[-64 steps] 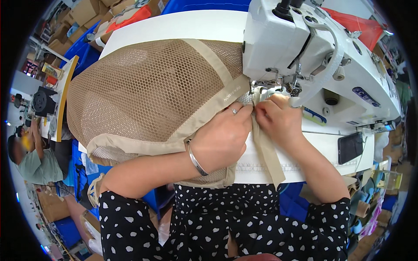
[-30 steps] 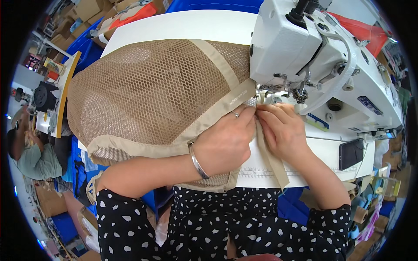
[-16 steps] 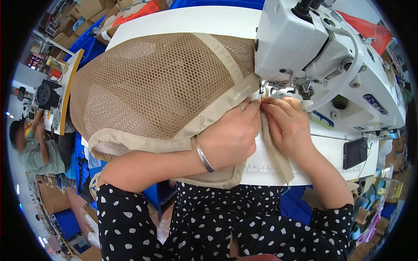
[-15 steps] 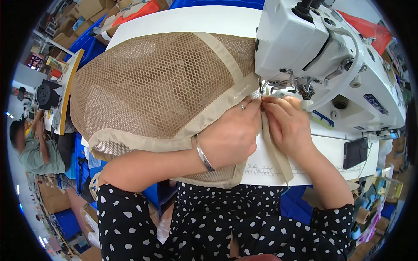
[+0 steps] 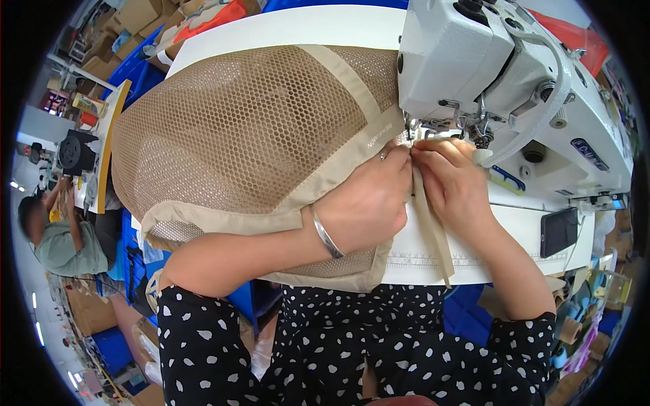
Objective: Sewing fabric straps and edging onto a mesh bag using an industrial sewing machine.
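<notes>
A beige mesh piece (image 5: 230, 135) with tan fabric edging spreads over the white table, its right edge running to the needle area of a white sewing machine (image 5: 447, 68). My left hand (image 5: 372, 196) presses on the edging, fingers pinched on the fabric just in front of the needle. Close beside it, my right hand (image 5: 453, 179) pinches a tan binding strip (image 5: 433, 230) near the presser foot. The strip's free end hangs down toward the table's front edge. My fingertips partly hide the spot where strip and mesh meet.
A dark phone (image 5: 559, 232) lies on the table at the right. A blue-handled tool (image 5: 508, 178) rests by the machine base. A printed ruler scale (image 5: 467, 262) runs along the front edge. Another person (image 5: 71, 237) sits at a separate table on the far left.
The whole view has shifted slightly. Both hands remain by the needle in nearly the same pinch, and the mesh and strip look almost the same.
</notes>
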A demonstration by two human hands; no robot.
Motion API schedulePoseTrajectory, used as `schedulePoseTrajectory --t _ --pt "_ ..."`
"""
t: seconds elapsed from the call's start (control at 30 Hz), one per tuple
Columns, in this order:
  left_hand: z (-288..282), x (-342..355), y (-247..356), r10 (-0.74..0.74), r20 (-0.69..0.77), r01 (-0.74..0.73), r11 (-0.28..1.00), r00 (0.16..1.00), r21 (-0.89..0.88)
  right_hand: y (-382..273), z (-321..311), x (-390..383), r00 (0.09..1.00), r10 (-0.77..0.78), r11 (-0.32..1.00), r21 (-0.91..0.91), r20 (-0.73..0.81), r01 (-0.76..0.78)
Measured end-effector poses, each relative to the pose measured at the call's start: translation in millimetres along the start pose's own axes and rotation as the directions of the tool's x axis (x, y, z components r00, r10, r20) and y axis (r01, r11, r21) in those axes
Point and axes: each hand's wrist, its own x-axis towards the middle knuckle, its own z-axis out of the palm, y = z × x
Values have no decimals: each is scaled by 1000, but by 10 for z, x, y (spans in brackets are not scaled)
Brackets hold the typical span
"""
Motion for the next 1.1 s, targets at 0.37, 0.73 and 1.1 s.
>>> schedulePoseTrajectory --t 0.37,0.73,1.1 --pt "21 23 -27 55 -36 -53 997 998 58 -5 1 -11 997 63 997 -47 33 -61" --pt "53 71 -33 0 -28 2 997 1000 75 1 12 -19 996 91 996 -6 14 -91" --pt "94 128 -68 -145 14 145 969 989 -203 9 27 -16 993 120 993 -4 8 -120"
